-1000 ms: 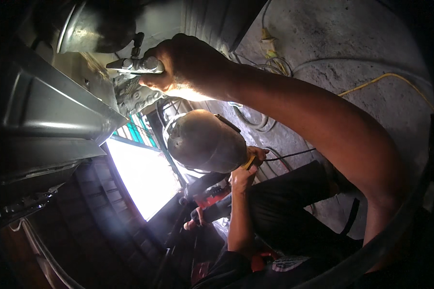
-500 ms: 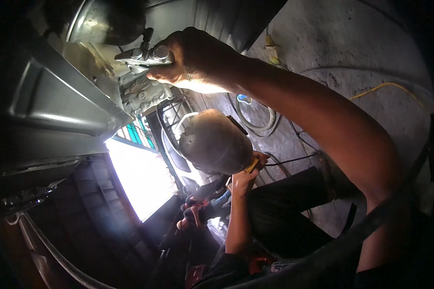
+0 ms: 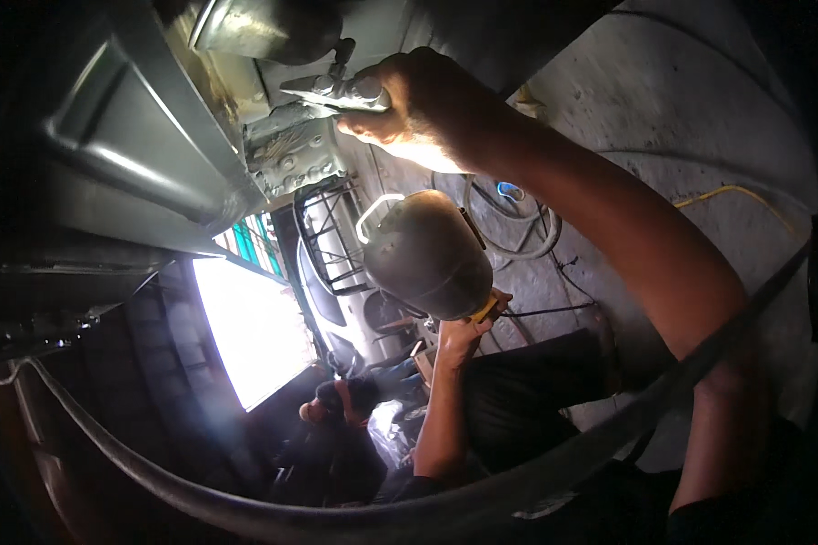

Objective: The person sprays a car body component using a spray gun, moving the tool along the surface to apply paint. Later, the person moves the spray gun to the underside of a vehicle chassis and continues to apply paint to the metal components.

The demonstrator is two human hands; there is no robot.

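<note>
Right hand [image 3: 427, 104] grips a smooth metal tool [image 3: 336, 91], its tip against a ribbed grey bracket [image 3: 295, 159]; left hand [image 3: 463, 331] holds a rounded dull tank [image 3: 423, 254].

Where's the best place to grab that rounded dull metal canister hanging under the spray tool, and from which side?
Probably cup the rounded dull metal canister from below, around its wide belly. Its top hangs under the silvery spray tool that the right hand holds, so that end is crowded. The left hand already meets its lower end by the yellow part; the smooth curved sides look slippery for a pinch.
</note>
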